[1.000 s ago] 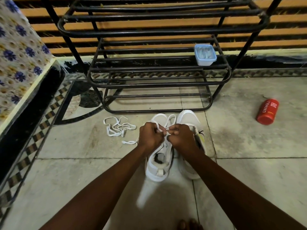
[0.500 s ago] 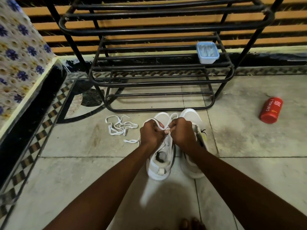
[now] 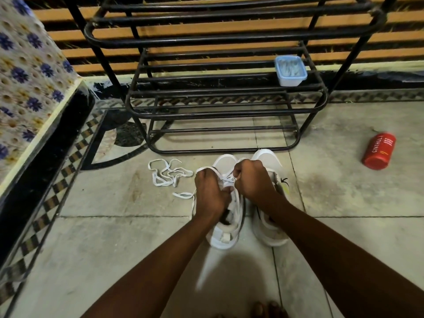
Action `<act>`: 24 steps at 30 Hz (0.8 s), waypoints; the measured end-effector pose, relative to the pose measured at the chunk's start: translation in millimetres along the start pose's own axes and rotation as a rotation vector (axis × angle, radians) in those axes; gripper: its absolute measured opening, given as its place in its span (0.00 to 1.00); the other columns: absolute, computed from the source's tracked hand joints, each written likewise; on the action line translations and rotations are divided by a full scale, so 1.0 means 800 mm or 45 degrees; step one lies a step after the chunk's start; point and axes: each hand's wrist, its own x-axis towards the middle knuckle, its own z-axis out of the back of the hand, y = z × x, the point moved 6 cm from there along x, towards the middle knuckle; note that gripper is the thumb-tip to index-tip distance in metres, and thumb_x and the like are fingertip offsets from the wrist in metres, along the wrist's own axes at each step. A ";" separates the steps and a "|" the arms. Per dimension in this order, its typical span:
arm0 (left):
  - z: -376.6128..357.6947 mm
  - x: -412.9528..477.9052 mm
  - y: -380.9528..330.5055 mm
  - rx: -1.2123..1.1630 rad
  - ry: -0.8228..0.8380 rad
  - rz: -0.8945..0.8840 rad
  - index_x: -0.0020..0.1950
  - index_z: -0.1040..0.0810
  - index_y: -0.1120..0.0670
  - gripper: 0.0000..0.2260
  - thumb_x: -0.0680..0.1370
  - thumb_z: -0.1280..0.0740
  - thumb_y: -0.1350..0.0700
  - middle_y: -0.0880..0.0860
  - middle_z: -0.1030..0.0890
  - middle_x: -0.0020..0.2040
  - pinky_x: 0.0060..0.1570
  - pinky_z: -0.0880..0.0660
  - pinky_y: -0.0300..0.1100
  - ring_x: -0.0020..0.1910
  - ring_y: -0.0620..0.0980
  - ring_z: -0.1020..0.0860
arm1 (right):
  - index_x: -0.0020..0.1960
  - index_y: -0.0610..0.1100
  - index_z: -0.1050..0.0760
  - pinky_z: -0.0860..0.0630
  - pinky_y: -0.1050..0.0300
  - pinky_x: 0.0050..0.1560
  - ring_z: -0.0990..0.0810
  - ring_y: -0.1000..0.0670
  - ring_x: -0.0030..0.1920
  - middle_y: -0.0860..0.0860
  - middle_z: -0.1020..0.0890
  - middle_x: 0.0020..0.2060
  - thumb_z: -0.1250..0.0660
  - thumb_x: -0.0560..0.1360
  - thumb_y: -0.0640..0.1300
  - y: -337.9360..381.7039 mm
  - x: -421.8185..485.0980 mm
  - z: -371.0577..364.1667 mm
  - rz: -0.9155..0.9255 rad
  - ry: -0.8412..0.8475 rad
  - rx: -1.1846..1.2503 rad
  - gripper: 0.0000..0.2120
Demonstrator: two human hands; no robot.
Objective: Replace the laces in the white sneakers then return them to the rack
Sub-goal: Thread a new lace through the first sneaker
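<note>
Two white sneakers stand side by side on the floor, toes toward the black metal rack. Over the left sneaker my left hand and my right hand both grip a white lace that runs through its eyelets; the fingers are curled tight round it. The right sneaker lies partly under my right forearm. A loose white lace lies tangled on the floor to the left of the shoes. My hands hide the front of the lacing.
A small pale-blue plastic box sits on the rack's lower shelf at the right. A red can lies on the floor tiles at the right. A flowered cloth covers a raised black ledge on the left.
Both hands stay on the lace over the left sneaker, with the right hand a little higher than the left. The view has shifted slightly.
</note>
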 end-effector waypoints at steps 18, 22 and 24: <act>0.012 -0.006 -0.018 0.005 -0.110 -0.179 0.56 0.33 0.52 0.27 0.67 0.20 0.62 0.51 0.36 0.57 0.55 0.27 0.46 0.54 0.52 0.30 | 0.51 0.43 0.17 0.26 0.54 0.39 0.22 0.42 0.48 0.46 0.23 0.48 0.30 0.68 0.40 -0.013 -0.002 0.051 0.077 -0.344 -0.342 0.12; 0.010 -0.004 -0.012 0.089 -0.133 -0.139 0.68 0.33 0.56 0.34 0.67 0.19 0.59 0.56 0.37 0.65 0.59 0.33 0.44 0.61 0.56 0.34 | 0.45 0.37 0.19 0.31 0.55 0.33 0.23 0.40 0.41 0.42 0.24 0.43 0.27 0.64 0.35 -0.017 -0.004 0.085 0.197 -0.578 -0.488 0.10; 0.005 -0.001 -0.013 0.131 -0.065 -0.178 0.70 0.31 0.58 0.32 0.69 0.21 0.59 0.58 0.35 0.68 0.62 0.34 0.48 0.63 0.59 0.33 | 0.46 0.38 0.17 0.26 0.52 0.35 0.22 0.40 0.40 0.42 0.22 0.42 0.31 0.63 0.33 -0.030 -0.006 0.100 0.140 -0.709 -0.219 0.12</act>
